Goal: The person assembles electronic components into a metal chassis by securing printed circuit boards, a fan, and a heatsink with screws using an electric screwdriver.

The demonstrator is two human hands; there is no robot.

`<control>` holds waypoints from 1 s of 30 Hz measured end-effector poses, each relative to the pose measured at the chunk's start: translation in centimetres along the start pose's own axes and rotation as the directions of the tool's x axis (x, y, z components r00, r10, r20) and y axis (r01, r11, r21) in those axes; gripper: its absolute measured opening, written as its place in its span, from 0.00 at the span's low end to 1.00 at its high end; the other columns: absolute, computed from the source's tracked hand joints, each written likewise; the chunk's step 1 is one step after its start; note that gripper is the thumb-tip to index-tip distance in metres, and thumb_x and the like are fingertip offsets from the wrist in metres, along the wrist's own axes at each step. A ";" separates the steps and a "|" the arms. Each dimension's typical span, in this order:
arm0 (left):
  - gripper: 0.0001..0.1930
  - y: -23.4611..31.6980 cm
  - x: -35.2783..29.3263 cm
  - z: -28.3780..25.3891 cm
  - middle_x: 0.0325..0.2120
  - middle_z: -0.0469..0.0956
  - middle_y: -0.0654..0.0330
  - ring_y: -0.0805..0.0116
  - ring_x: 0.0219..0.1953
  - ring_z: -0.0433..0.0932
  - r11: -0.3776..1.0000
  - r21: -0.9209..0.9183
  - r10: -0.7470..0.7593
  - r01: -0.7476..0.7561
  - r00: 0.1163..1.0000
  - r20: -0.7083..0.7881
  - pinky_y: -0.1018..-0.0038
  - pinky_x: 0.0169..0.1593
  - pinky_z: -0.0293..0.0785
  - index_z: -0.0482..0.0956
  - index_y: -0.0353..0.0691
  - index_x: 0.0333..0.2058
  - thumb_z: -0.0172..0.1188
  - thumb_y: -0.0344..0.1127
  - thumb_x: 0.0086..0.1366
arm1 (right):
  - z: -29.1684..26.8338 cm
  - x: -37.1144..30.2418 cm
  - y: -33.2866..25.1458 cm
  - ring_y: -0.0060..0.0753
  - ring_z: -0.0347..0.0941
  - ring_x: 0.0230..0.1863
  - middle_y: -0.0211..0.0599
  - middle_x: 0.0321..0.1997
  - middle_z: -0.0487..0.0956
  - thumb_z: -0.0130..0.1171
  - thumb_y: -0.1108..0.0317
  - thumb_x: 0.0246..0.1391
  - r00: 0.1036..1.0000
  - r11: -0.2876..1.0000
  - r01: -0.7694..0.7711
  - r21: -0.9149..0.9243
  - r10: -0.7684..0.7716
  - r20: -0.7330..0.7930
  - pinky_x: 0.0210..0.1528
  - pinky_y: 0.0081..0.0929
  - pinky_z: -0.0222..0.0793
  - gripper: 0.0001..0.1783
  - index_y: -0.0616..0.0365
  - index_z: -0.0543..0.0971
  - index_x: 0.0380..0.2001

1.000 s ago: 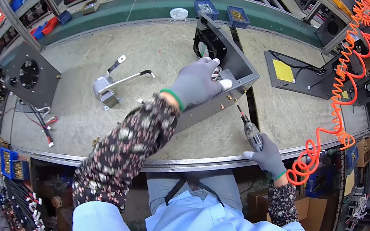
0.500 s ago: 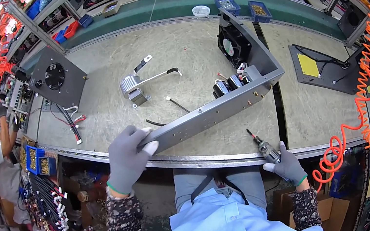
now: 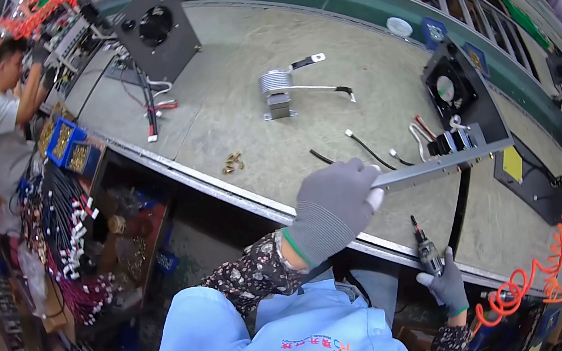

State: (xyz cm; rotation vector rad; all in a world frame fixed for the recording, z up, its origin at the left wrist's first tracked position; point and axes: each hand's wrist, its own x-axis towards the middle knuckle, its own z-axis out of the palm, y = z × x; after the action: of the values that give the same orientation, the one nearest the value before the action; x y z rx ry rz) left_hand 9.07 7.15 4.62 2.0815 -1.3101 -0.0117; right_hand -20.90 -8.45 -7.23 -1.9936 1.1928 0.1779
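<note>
My left hand [image 3: 338, 207], in a grey glove with a green cuff, is closed on the near left end of a dark grey metal chassis [image 3: 437, 166]. A black fan [image 3: 451, 84] sits on the chassis's upright far panel, with small black components and wires beside it. At the bench's front edge my right hand [image 3: 446, 287], gloved too, is wrapped round a power screwdriver [image 3: 428, 255] whose bit points away from me. Left of the chassis lie a small heap of brass screws [image 3: 232, 162] and a silver-wound coil [image 3: 276, 93] with two leads.
A grey fan panel [image 3: 160, 35] stands at the far left, with cables [image 3: 149, 112] before it. Another dark panel [image 3: 534, 180] lies at the right. An orange coiled hose [image 3: 519, 291] hangs there. At left, a co-worker [image 3: 5, 122] stands by blue screw bins [image 3: 65, 142].
My view has swung left, so the bench appears turned. The chassis's near wall has tipped and now shows as a thin edge. The brass screws have come into sight. Both hands keep their holds.
</note>
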 end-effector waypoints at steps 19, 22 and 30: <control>0.10 -21.9 -5.3 2.1 0.26 0.79 0.54 0.53 0.33 0.78 0.723 0.202 -0.651 0.661 0.749 -0.121 0.61 0.37 0.73 0.80 0.45 0.29 0.62 0.42 0.51 | 5.7 -5.1 -9.8 0.41 0.76 0.47 0.46 0.46 0.77 0.74 0.44 0.27 0.930 0.933 0.186 0.308 -0.268 0.250 0.49 0.30 0.69 0.55 0.59 0.64 0.58; 0.09 -21.7 -4.8 2.2 0.27 0.79 0.54 0.52 0.34 0.78 0.717 0.284 -0.644 0.637 0.761 -0.081 0.61 0.37 0.73 0.80 0.45 0.30 0.61 0.41 0.52 | 5.6 -5.4 -10.9 0.41 0.76 0.47 0.46 0.45 0.77 0.74 0.44 0.28 0.919 0.913 0.222 0.343 -0.314 0.239 0.48 0.30 0.69 0.55 0.60 0.64 0.59; 0.09 -21.3 -4.5 2.2 0.30 0.78 0.50 0.47 0.35 0.77 0.736 0.423 -0.565 0.528 0.824 -0.046 0.56 0.39 0.72 0.74 0.40 0.31 0.54 0.39 0.56 | 4.8 -5.7 -12.1 0.37 0.74 0.41 0.41 0.43 0.76 0.77 0.52 0.25 0.905 0.886 0.316 0.339 -0.389 0.171 0.47 0.29 0.68 0.53 0.59 0.66 0.57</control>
State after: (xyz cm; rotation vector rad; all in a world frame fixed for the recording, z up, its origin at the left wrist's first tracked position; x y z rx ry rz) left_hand 23.08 15.41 -9.98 2.8114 -0.7260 -0.0847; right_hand -13.17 1.68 -1.02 -1.8192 0.6432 0.0368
